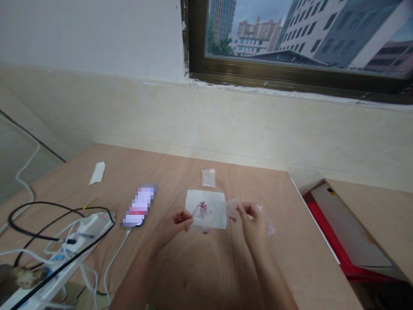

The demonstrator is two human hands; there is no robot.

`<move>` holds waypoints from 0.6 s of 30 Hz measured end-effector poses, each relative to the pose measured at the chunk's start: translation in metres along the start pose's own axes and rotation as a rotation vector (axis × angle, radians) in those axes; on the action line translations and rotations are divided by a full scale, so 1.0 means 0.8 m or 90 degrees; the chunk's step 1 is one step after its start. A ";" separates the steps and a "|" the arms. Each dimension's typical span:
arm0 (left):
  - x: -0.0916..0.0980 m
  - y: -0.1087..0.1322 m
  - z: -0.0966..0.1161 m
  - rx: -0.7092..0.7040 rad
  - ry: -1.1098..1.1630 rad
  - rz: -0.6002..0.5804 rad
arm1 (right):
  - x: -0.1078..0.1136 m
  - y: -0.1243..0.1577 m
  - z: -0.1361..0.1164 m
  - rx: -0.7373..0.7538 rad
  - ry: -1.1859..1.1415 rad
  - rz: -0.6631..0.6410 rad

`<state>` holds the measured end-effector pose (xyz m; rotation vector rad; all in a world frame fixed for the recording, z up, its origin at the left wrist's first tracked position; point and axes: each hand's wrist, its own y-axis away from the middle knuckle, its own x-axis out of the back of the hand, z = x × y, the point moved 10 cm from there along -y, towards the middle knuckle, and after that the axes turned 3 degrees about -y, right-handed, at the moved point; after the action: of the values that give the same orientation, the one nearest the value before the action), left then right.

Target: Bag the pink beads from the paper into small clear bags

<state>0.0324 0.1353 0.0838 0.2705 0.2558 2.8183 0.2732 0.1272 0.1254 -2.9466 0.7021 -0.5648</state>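
Note:
My left hand [177,223] is closed in a pinch at the left edge of a white paper sheet [193,198]. Between its fingertips is a thin reddish strand [195,209], which reaches toward a small cluster of red beads [203,206] on the sheet. My right hand [252,218] pinches the edge of a small clear plastic bag [231,206] just right of the sheet. A reddish piece shows at this bag's lower part. Beside and partly behind my right hand lies another clear bag [270,227] with pinkish contents.
A small clear packet [208,178] lies behind the sheet. To the left are a phone [140,206] on a white cable, a scrap of white paper [97,173], and a power strip [87,230] with tangled cords. The tabletop's right edge [318,219] borders a red-and-grey object [348,228].

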 end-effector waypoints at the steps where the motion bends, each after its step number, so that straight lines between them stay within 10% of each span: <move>1: 0.004 0.001 -0.003 0.008 0.005 0.009 | 0.030 -0.008 0.005 -0.001 0.045 0.075; 7: 0.018 0.002 -0.012 0.020 0.012 0.045 | 0.135 -0.036 0.037 -0.019 0.438 0.281; 12: 0.022 0.003 -0.010 0.032 0.001 0.066 | 0.083 -0.042 0.108 -0.118 0.517 0.029; 15: 0.021 0.004 -0.010 0.035 -0.028 0.075 | 0.054 -0.024 0.072 -0.036 0.441 0.059; 18: 0.006 0.002 -0.008 0.029 -0.058 0.050 | -0.017 0.005 0.020 0.024 0.174 -0.123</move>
<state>0.0257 0.1345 0.0785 0.4261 0.2946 2.8702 0.2662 0.1293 0.1052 -2.9501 0.4198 -0.9993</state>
